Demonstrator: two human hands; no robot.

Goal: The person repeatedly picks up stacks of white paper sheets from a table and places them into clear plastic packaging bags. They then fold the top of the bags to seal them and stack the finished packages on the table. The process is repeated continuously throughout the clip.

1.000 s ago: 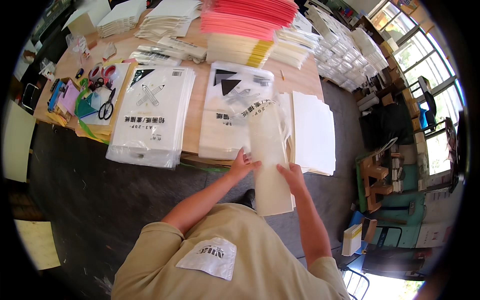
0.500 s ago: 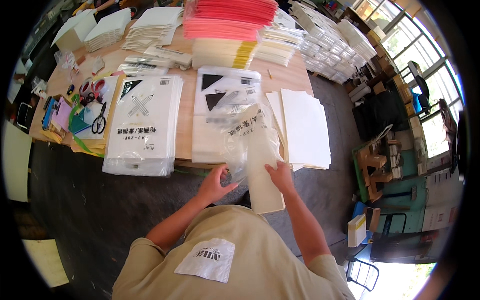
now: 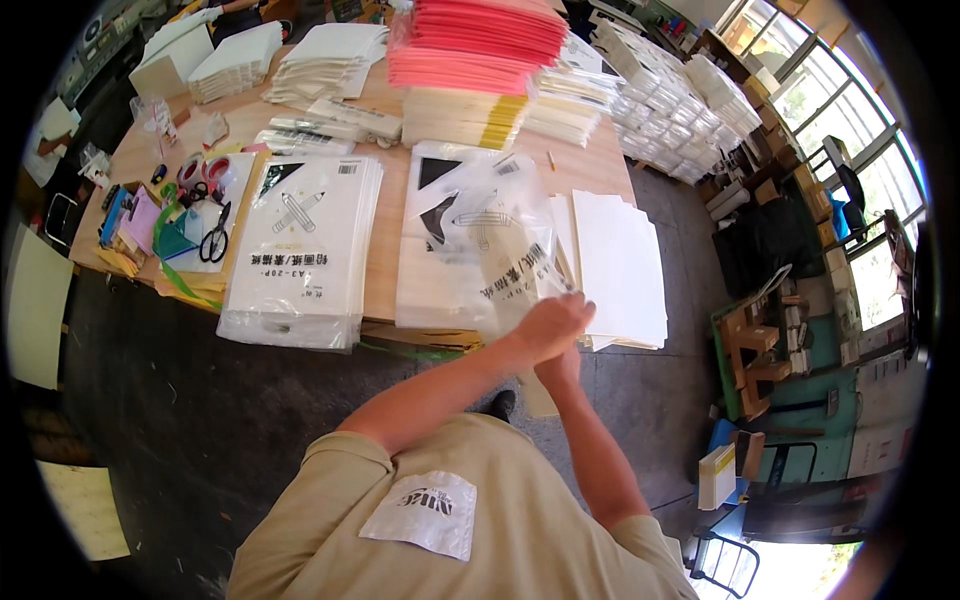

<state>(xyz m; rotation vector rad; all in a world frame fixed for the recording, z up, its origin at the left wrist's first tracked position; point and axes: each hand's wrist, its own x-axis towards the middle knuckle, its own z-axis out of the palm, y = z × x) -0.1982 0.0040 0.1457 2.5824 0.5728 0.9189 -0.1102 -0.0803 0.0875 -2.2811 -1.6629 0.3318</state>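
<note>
My left hand [image 3: 552,326] has crossed over my right, its fingers closed at the edge of a clear printed plastic bag [image 3: 515,262]. Below it, my right hand [image 3: 560,368] grips a bundle of cream paper sheets [image 3: 540,400] that sits partly inside the bag; its fingers are mostly hidden behind my left hand. The bag and paper tilt over the table's near edge. Under them lies a stack of similar printed bags [image 3: 425,280]. Just right of my hands rests a pile of white paper sheets [image 3: 622,265].
A pile of filled printed packs [image 3: 300,250] lies left of the bags. Scissors [image 3: 215,238] and tape rolls [image 3: 190,172] sit farther left. Red folders [image 3: 480,45] rise at the back of the wooden table [image 3: 385,235]. Wrapped stacks [image 3: 660,110] stand beyond its right side.
My left hand has moved up and right, across my right hand, to the bag's right edge. The bag now covers more of the paper bundle. The view has shifted slightly.
</note>
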